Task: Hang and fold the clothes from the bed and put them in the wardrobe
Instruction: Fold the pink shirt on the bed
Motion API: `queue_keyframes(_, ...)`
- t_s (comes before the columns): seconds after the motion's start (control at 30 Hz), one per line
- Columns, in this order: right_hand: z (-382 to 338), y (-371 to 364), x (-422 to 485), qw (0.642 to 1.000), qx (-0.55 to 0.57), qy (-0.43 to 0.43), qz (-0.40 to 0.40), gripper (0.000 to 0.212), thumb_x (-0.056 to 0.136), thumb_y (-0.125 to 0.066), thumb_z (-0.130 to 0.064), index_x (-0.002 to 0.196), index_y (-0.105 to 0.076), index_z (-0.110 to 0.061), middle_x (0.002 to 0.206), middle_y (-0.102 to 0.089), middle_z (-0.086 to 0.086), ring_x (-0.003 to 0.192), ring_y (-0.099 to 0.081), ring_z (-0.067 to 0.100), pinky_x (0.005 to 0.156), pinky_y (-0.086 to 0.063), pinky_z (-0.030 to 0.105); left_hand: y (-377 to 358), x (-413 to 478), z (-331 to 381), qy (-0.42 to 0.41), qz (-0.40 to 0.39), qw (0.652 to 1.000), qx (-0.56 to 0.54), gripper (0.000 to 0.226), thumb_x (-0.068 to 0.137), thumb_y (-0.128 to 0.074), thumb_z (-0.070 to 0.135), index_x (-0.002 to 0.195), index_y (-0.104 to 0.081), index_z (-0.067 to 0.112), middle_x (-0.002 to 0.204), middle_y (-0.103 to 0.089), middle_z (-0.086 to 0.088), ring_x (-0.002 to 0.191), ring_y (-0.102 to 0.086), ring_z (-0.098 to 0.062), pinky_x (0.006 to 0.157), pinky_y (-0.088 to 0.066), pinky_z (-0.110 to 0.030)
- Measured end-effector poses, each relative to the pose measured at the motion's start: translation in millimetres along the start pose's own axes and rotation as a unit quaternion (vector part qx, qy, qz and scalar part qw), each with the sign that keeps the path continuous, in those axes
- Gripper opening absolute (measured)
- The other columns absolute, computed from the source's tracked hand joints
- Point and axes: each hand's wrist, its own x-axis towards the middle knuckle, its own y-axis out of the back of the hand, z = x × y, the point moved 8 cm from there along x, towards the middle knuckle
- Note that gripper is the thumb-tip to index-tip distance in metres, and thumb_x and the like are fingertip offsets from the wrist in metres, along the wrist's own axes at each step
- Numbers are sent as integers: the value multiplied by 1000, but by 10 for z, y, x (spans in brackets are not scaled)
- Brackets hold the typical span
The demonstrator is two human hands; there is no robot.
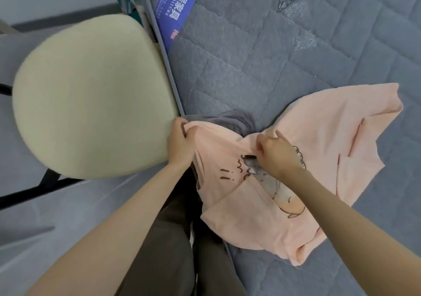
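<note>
Two hands work one pink shirt (303, 159) in the head view, at lower centre and right of the frame, where it lies rumpled on the grey bed (284, 52) near its left edge. The left hand (180, 143) is clenched on a bunched part of the shirt at centre frame, just beside the cream chair (91, 95). The right hand (276, 153) pinches the cloth over the printed drawing, fingers closed on a fold. A grey garment (234, 120) peeks out from under the shirt between the hands. By my reading the step in hand is spreading this shirt out for folding; nothing is folded yet. The next move likely calls for pulling the two held parts apart and laying the cloth flat on the bed, sleeves out. No wardrobe or hanger is in view.
</note>
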Motion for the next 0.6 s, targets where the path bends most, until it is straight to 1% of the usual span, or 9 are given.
queue_keyframes(0.07,21,-6,5,999,31,-11,-20,9,90,-46,-12,98,-50,-9,88,-60,15,87,-58,35,66,-38,36,101,61,-19,-9,-7,1000,-10,12,90,-56,9,91,-46,14,74,-48,9,66,-44,-6,57,-33,-17)
queue_keyframes(0.1,17,-15,32,998,45,-9,-31,13,92,-44,-12,104,-48,-10,86,-58,14,84,-59,36,62,-34,36,112,86,-60,2,-19,1000,-10,15,88,-57,6,91,-45,14,75,-47,8,66,-43,-7,57,-34,-15)
queue_keyframes(0.17,-12,-35,130,994,88,-5,-59,29,95,-40,-13,124,-43,-13,84,-58,15,83,-59,38,62,-32,36,47,126,-166,44,-66,997,-9,21,86,-60,3,95,-46,16,81,-48,10,73,-46,-7,61,-36,-12)
queue_keyframes(0.23,-10,-76,245,992,98,-18,-84,38,99,-37,-19,136,-44,-19,102,-64,18,95,-58,36,69,-38,38,-86,139,-210,83,-147,986,9,27,82,-65,7,100,-49,18,92,-53,11,83,-51,-4,64,-38,-6)
queue_keyframes(0.3,-1,-95,337,994,37,-30,-98,35,99,-41,-35,127,-57,-24,124,-54,11,116,-47,30,89,-40,39,-214,153,-169,97,-218,970,54,29,75,-69,25,100,-55,23,100,-59,10,93,-55,-5,72,-42,-9)
queue_keyframes(0.4,-82,-106,388,993,-47,29,-106,34,92,-52,-45,114,-67,-24,126,-49,4,119,-40,24,104,-31,36,-332,167,-1,66,-263,946,180,51,61,-59,61,102,-64,30,103,-66,12,98,-60,-8,86,-48,-26)
queue_keyframes(0.43,-88,-129,372,991,-41,42,-122,32,90,-54,-44,110,-67,-23,123,-53,4,116,-45,23,102,-32,34,-385,179,77,30,-272,928,252,57,61,-57,68,104,-66,31,105,-67,11,101,-60,-11,90,-48,-31)
queue_keyframes(0.5,-41,-193,275,985,-5,27,-170,28,87,-57,-43,101,-64,-20,112,-59,3,105,-52,23,86,-38,32,-558,177,215,-67,-296,872,385,60,68,-59,73,111,-66,32,114,-65,7,113,-56,-18,97,-42,-36)
queue_keyframes(0.6,76,-184,135,988,53,-33,-139,34,92,-48,-52,83,-58,-21,88,-62,3,84,-54,25,71,-42,34,-821,95,288,-142,-322,817,457,56,80,-58,64,122,-60,27,125,-58,0,121,-50,-24,98,-34,-40)
